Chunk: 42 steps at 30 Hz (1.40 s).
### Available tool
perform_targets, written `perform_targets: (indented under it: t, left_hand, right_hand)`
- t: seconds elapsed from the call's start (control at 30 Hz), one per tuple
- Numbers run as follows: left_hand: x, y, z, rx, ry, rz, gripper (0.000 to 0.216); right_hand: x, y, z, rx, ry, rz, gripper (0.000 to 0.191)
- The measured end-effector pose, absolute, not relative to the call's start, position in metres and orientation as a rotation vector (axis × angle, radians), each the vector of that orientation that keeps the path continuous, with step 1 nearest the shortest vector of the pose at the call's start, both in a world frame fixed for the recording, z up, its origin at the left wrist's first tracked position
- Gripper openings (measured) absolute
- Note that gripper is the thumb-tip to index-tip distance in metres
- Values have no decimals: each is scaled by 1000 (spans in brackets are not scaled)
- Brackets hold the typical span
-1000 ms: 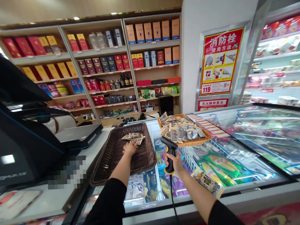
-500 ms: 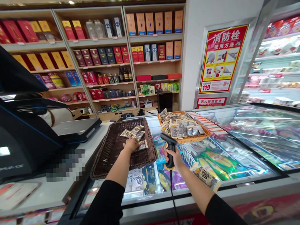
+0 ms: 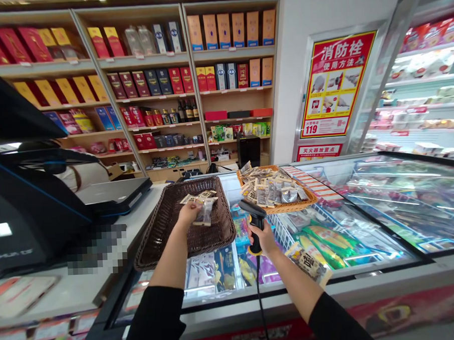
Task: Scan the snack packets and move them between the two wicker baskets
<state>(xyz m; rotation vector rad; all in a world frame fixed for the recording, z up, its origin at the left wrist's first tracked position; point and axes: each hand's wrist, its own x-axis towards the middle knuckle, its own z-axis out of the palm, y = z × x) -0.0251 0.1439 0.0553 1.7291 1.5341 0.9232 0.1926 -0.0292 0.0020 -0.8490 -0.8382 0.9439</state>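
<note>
My left hand (image 3: 189, 214) is over the dark brown wicker basket (image 3: 170, 237), its fingers pinched on a small snack packet (image 3: 205, 212) with a clear, greyish face. Several other beige packets (image 3: 206, 194) lie in the basket just behind it. My right hand (image 3: 266, 237) is wrapped round the handle of a black and yellow barcode scanner (image 3: 255, 224), held upright above the freezer glass with its head toward the basket. Its cable hangs down at the front. Beyond the scanner, an orange wicker basket (image 3: 307, 202) holds a heap of similar packets.
Both baskets rest on a glass-topped chest freezer (image 3: 367, 279) full of packaged goods. A larger snack bag (image 3: 309, 264) lies on the glass by my right forearm. At left stand a scale (image 3: 113, 192) and a dark checkout machine (image 3: 29, 208). Shelves of boxes (image 3: 151, 83) line the back.
My left hand has shifted slightly left and up within the dark basket, and a packet is now raised in its fingers. My right hand keeps the scanner almost in place.
</note>
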Motion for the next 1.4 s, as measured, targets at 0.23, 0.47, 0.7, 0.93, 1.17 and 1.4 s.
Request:
perform_targets:
  t: [0.23,0.47,0.7,0.93,1.17,1.4]
  left_hand:
    - [1,135,64,1257,1092,1283,30]
    - [8,123,66,1254,788,1211,36]
    - [12,113,69,1248,819,1194,37]
    - [13,111,70,1255,859,1197,36]
    - [7,115,63,1287,875,1250,43]
    - [42,118,103,1476,850,1238,52]
  right_hand:
    - [180,-42,10,-1224,-1272,477,19]
    - [171,-45,19,-1313,-1391,361,27]
    - [171,-45,17,-1338,-1387,363,29]
    - [171,-46,19,-1308,-1358,388,27]
    - [174,-43,15,-1193,-1210,487,18]
    - [216,-30,30,-556,-526,818,21]
